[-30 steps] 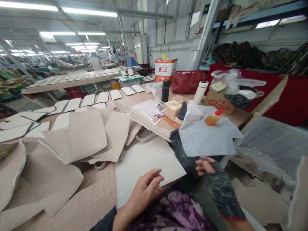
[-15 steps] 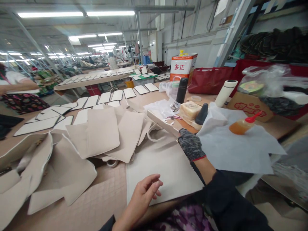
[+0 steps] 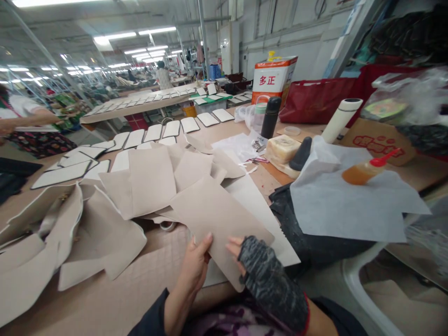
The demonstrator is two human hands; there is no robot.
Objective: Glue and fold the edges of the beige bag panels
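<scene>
The beige, smooth-faced flat panel could have bent or creased if the two hands had pulled unevenly, since the left hand pinched only its near left edge. Its far corner rested against the loose heap of beige panels, so a quick tug might have caught neighbouring pieces and dragged them out of place. The off-white sheet lay underneath, and friction between the two could have made it slide on the brown-covered tabletop. A wide sweep to the right might also have disturbed the white cloth-like sheet and tipped the red-nozzled bottle of orange liquid lying on it.

The beige panel lay aslant in front of the person, running from the heap down between the hands to the near edge of the tabletop. The left hand was closed on it, thumb on the upper face and fingers mostly hidden behind the edge. The right hand, in a dark grey knitted fingerless glove, had its slightly blurred fingers stretched over the panel's near right part; whether it gripped the piece or only touched its face could not be told
</scene>
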